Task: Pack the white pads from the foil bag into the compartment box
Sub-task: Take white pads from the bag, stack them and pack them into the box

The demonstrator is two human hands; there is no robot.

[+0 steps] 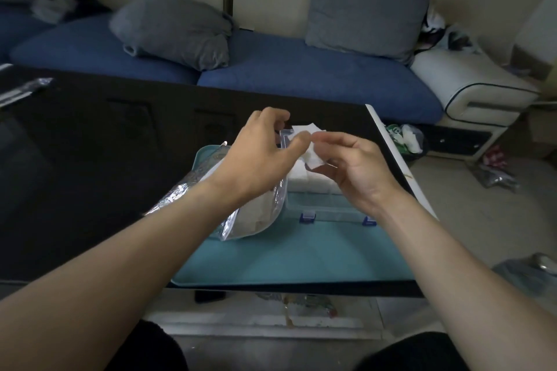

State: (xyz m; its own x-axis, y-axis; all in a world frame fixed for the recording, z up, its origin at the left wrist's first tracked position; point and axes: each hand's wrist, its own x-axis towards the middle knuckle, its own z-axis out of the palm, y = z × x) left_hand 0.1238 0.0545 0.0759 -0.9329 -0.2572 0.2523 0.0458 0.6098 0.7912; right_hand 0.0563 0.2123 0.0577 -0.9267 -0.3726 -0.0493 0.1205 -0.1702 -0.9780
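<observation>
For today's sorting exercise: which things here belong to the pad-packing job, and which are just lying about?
Job: white pad, foil bag, compartment box, left hand, right hand, teal tray.
Lying about: grey cushions, sofa, foil wrapper.

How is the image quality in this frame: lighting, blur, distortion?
Head view: dim, flat indoor light; wide-angle bending along the table edge; left hand and right hand slightly soft; the white pad they pinch is nearly blown out; foil bag glints.
</observation>
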